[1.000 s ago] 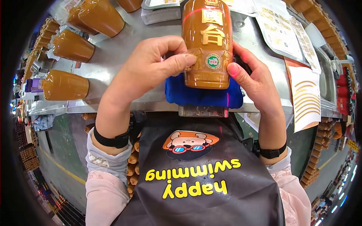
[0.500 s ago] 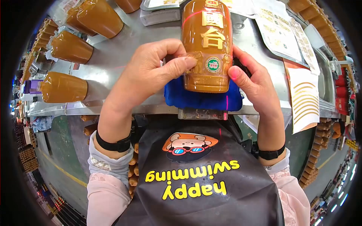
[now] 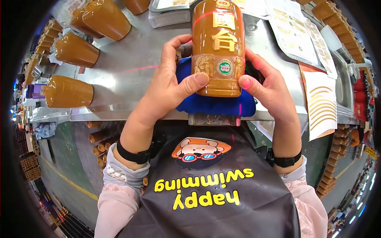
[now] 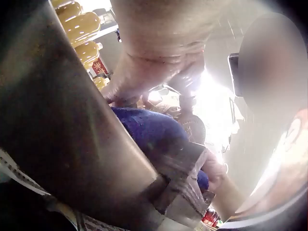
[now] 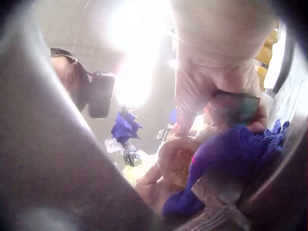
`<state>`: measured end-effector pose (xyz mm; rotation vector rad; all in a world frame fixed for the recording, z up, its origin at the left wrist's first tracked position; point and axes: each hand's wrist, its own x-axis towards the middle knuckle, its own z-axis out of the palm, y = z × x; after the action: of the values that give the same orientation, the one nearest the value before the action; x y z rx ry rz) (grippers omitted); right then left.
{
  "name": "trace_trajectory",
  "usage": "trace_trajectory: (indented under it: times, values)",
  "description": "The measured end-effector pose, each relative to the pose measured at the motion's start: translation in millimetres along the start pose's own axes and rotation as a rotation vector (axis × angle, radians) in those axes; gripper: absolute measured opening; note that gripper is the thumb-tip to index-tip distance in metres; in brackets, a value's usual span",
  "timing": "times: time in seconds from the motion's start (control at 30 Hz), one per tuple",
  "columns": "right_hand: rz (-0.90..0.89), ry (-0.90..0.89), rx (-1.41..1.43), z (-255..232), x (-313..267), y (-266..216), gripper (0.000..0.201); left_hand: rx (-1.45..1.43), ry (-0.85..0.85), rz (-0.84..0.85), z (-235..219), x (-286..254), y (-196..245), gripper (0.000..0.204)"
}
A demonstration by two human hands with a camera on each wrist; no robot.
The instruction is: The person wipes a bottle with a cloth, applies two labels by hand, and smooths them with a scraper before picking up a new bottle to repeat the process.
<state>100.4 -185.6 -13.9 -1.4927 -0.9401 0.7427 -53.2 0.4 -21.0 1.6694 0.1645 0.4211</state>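
Observation:
A glossy brown bottle [image 3: 218, 51] with raised gold characters lies on a blue cloth [image 3: 222, 105], its base towards the person. Round its lower part runs a clear band with gold patterns and a round green emblem [image 3: 225, 68]. The left hand [image 3: 170, 81] holds the bottle's left side, thumb on the band's lower corner. On the opposite side the right hand [image 3: 274, 89] grips it, thumb near the base. In the right wrist view the round base [image 5: 175, 161] shows beside the cloth, and a dark green-and-reddish piece [image 5: 236, 107] sits within the right hand.
Several similar brown bottles, including one near the front [image 3: 69, 91], lie on the metal table [image 3: 131, 89] at left. Sheets of gold stickers [image 3: 291, 33] and a white sheet with gold curved strips [image 3: 320, 101] lie at right. A metal support [image 3: 214, 119] projects under the cloth.
The left thumb and finger have left their pinch at the band's left edge. That hand has shifted down and opened wider around the bottle's side. The right hand stays in place.

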Motion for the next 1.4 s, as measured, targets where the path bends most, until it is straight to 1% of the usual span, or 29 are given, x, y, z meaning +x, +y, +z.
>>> trace_trajectory:
  times: [0.1, 0.23, 0.33, 0.4, 0.43, 0.5, 0.63, 0.7, 0.73, 0.8, 0.83, 0.93, 1.03, 1.13, 1.23, 1.3, 1.33, 1.4]
  values:
    - [0.006, 0.004, 0.022, 1, -1, -2, 0.079, -0.006, 0.0, -0.025, -1, 0, -1, 0.085]
    - [-0.011, 0.003, -0.084, -4, 1, 6, 0.08, -0.028, 0.004, -0.024, 0, 0, -1, 0.085]
    - [-0.035, 0.026, -0.094, -3, 2, 4, 0.08, -0.122, 0.033, -0.083, 3, 1, 6, 0.086]
    - [-0.054, 0.034, -0.127, -1, 3, 7, 0.08, -0.007, 0.071, -0.077, 7, 1, 0, 0.087]
    - [-0.05, 0.034, -0.094, 0, 3, 7, 0.08, 0.049, 0.09, -0.075, 9, 1, -3, 0.087]
    - [-0.037, 0.033, -0.029, 0, 2, 8, 0.08, 0.034, 0.085, -0.06, 10, 2, 3, 0.089]
    - [-0.056, 0.019, -0.123, -4, 3, 2, 0.081, -0.083, 0.03, -0.034, 5, 0, 1, 0.091]
    - [-0.093, 0.018, -0.157, -2, 3, 7, 0.082, -0.082, 0.019, -0.09, 6, -3, 0, 0.092]
    - [-0.07, 0.023, -0.117, -1, 2, 6, 0.082, -0.082, 0.015, -0.117, 7, -5, 0, 0.092]
    - [-0.027, 0.033, -0.042, 0, 2, 1, 0.083, -0.094, 0.033, -0.091, 6, -3, 3, 0.093]
    - [-0.041, 0.027, -0.076, 0, 2, 1, 0.083, -0.1, 0.041, -0.077, 7, -2, 4, 0.093]
    - [-0.057, 0.013, -0.143, 0, 2, -1, 0.081, 0.064, 0.057, -0.038, 21, -4, 15, 0.094]
    - [-0.049, 0.01, -0.162, 1, 1, -4, 0.08, 0.047, 0.095, 0.017, 26, -3, 5, 0.094]
    - [-0.064, 0.012, -0.176, 0, 1, -1, 0.079, 0.035, 0.101, 0.03, 28, -3, 6, 0.096]
    - [-0.073, 0.02, -0.146, 1, 2, 0, 0.079, 0.017, 0.03, 0.034, 17, -4, -4, 0.097]
    - [-0.084, 0.02, -0.166, 1, 2, 2, 0.079, -0.008, 0.002, 0.016, 5, -6, -11, 0.099]
    - [-0.067, 0.016, -0.146, 2, 2, -1, 0.082, -0.022, -0.012, 0.007, 2, -7, -13, 0.099]
    - [-0.035, 0.002, -0.11, 3, 1, -8, 0.089, -0.164, 0.036, -0.057, 6, -6, -10, 0.101]
